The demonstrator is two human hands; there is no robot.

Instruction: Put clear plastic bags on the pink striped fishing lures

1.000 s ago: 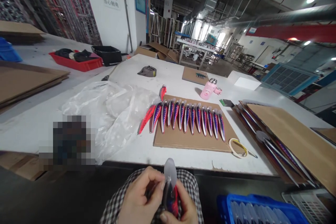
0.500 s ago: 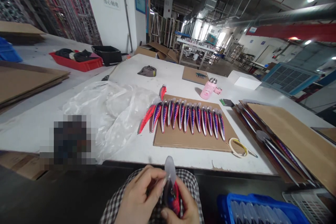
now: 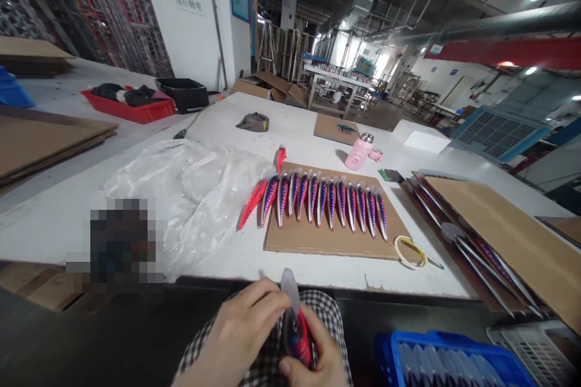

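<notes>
Right hand [image 3: 320,347] has the red-and-dark lure [image 3: 299,341] gripped, thumb on the near side, fingers around the far right side. Lure sits upright-ish over the lap, just short of the table edge, clear lip [image 3: 289,290] pointing up. Left hand [image 3: 254,320] is curled in from the left, fingertips touching the lip near its base; its thumb is hidden, so can't tell whether it's pinching anything there. Checkered cloth [image 3: 324,311] on the lap under both hands. On the white table [image 3: 245,260] ahead: cardboard sheet [image 3: 327,246] with a row of purple striped lures [image 3: 331,205] side by side, lips toward the far side, leftmost one hanging off the board. Red lure [image 3: 252,205] lies tilted at the row's left end, smaller red piece [image 3: 280,158] just beyond the board's far left corner. Crumpled clear plastic [image 3: 200,187] left of those. Pale ring [image 3: 408,265] at the board's near right corner, pink bottle [image 3: 358,154] past its far edge. Stacked cardboard [image 3: 508,230] at right, more lures showing along its left side. Blue crate [image 3: 385,357] lower right, below table level, holding clear-lipped pieces [image 3: 436,363] in a row.
</notes>
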